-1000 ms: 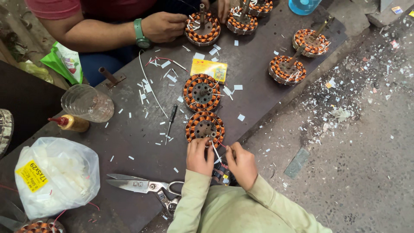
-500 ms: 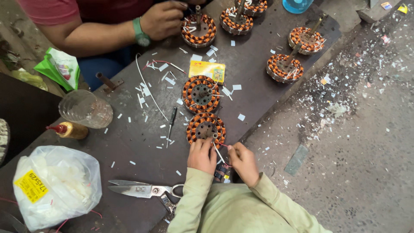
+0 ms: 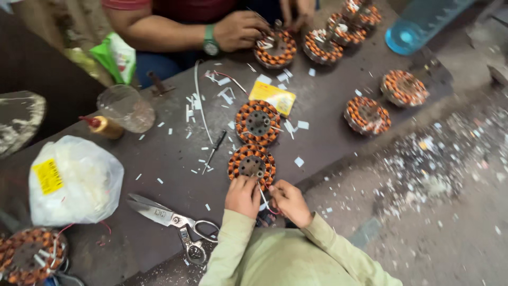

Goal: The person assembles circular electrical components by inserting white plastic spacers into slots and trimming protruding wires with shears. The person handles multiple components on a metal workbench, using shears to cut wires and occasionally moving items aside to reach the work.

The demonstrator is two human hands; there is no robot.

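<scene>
your left hand (image 3: 242, 196) & right hand (image 3: 290, 203) pinch wire at the stator (image 3: 252, 165), dark workbench (image 3: 159, 159) w/ paper scraps, littered concrete floor (image 3: 434, 212) right.

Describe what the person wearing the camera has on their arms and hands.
Both arms are covered by long, loose pale green fabric sleeves reaching the wrists. The left hand and right hand are bare: no gloves, and no watch or rings show.

Orange-and-dark striped wound coil ring (image 3: 252, 165); dark brown tabletop (image 3: 159, 159); yellow packet (image 3: 272, 97); pale green sleeves (image 3: 275, 254).
</scene>
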